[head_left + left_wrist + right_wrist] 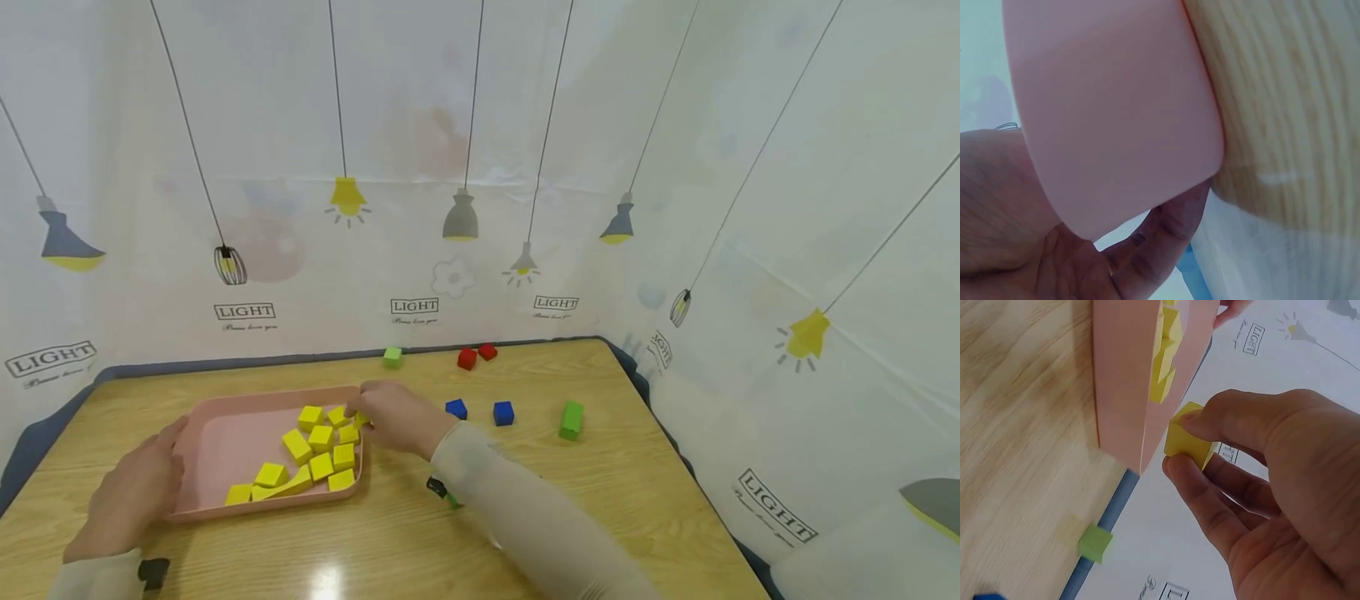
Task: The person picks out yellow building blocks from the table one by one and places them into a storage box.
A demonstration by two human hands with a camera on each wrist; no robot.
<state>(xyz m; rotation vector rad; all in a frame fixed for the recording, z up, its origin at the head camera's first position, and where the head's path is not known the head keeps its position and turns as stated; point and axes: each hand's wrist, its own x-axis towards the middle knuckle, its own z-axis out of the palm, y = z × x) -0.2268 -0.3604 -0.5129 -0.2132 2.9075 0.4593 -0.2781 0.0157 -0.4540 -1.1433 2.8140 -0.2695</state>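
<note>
A pink tray point(228, 442) lies on the wooden table, with several yellow blocks point(321, 438) gathered mostly in its right half and front. My left hand point(138, 485) grips the tray's left end; in the left wrist view its fingers point(1175, 228) curl against the outer wall. Over the tray's far right corner, my right hand point(405, 418) pinches a single yellow block point(1186, 442) between thumb and fingertips. In the right wrist view this block is just above the tray's rim, apart from the other blocks.
Two blue blocks point(504, 413) and a long green block point(572, 421) lie right of the tray. Two red blocks point(467, 359) and a light green block point(392, 358) are near the table's back edge. A printed white curtain point(375, 267) hangs behind the table.
</note>
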